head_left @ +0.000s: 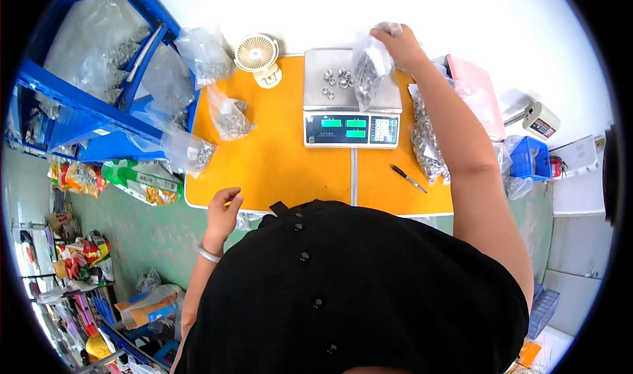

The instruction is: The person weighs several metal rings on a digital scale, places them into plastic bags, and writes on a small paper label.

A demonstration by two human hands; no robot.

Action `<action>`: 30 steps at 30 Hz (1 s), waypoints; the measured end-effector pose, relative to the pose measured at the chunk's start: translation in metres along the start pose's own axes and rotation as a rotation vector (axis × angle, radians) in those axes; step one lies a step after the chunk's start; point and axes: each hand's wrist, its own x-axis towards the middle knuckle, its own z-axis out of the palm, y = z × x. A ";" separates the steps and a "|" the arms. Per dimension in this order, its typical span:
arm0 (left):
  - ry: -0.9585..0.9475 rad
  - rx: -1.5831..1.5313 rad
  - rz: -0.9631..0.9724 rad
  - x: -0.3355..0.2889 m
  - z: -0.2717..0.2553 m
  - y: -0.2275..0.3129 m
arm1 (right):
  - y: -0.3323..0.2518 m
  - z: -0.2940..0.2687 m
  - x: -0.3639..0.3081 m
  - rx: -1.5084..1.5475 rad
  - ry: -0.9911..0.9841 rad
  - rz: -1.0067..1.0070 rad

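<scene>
My right hand [403,44] is closed on the gathered top of a clear plastic bag [369,77] with small metal parts in its lower part. The bag hangs over the right half of a scale's metal pan; whether it touches the pan I cannot tell. Several loose metal rings [338,79] lie on the pan, left of the bag. The digital weighing scale [351,130] has lit green displays on its front. Near the table's front left edge is my left hand [225,209], empty, with fingers apart and a bangle on the wrist.
Filled clear bags [231,120] sit along the orange table's [277,163] left side, near a small cream fan [257,54]. Right of the scale are another bag of metal parts [427,140], a pen [409,178] and a pink board [476,94]. A blue rack [86,97] stands left.
</scene>
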 end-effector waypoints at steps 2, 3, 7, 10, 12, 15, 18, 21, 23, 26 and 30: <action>0.034 0.027 -0.056 -0.014 -0.003 -0.010 | -0.001 0.000 0.010 -0.011 -0.001 -0.040; 0.046 0.022 -0.121 -0.022 -0.004 -0.014 | -0.001 0.000 0.013 -0.018 0.000 -0.059; 0.047 0.042 -0.198 -0.038 -0.008 -0.023 | 0.004 0.000 0.028 -0.056 0.029 -0.073; 0.037 0.059 -0.239 -0.043 -0.008 -0.022 | 0.011 0.002 0.035 -0.045 0.036 -0.077; 0.018 0.070 -0.260 -0.046 -0.007 -0.019 | 0.019 0.003 0.037 -0.020 0.027 -0.107; 0.023 0.084 -0.268 -0.051 -0.006 -0.021 | 0.023 0.009 0.039 0.017 0.030 -0.123; 0.022 0.083 -0.271 -0.055 -0.005 -0.019 | 0.029 0.012 0.039 0.026 0.010 -0.059; 0.008 0.089 -0.296 -0.058 -0.005 -0.017 | 0.037 0.016 0.036 -0.012 0.020 -0.091; -0.010 0.096 -0.304 -0.058 -0.005 -0.017 | 0.044 0.015 0.034 -0.010 0.040 -0.118; -0.029 0.104 -0.321 -0.057 -0.002 -0.016 | 0.052 0.013 0.030 0.023 0.043 -0.094; -0.037 0.085 -0.362 -0.060 0.003 -0.019 | 0.053 0.008 0.014 -0.021 0.009 -0.062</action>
